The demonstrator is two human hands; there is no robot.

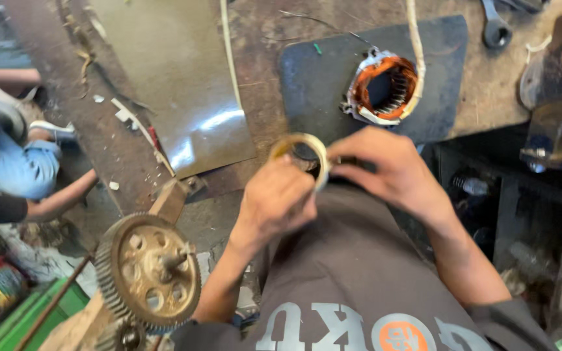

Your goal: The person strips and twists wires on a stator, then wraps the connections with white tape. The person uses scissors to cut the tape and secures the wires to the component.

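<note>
**One tape roll, two hands**

My left hand (274,201) and right hand (385,166) both grip one roll of tape (302,153), held over my lap at the bench edge. One stator (383,88) with copper windings sits on one dark mat (333,71) just beyond. One cord (416,39) crosses it. One gear (147,273) stands lower left; one wrench (494,26) and one vise (557,91) to the right. One other person (14,169) crouches at left.
</note>
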